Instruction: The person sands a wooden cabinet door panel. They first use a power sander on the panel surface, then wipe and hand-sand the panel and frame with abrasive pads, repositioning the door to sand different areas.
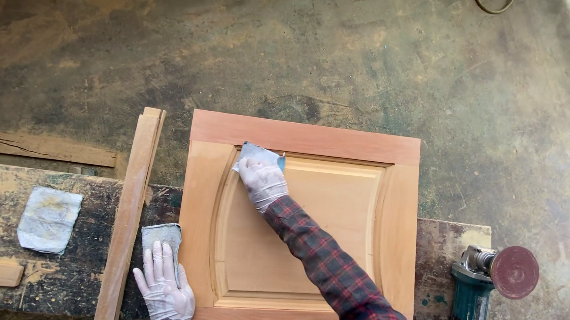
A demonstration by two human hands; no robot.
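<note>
While the raised-panel cabinet door (pixel 300 227) lay on the bench (pixel 6 189) overhanging its far edge, the right hand (pixel 262 180) pinched a sandpaper scrap (pixel 259 154) into the panel's far-left corner. The left hand (pixel 165 288) rested flat, fingers spread, on another sandpaper piece (pixel 160 235) just left of the door.
</note>
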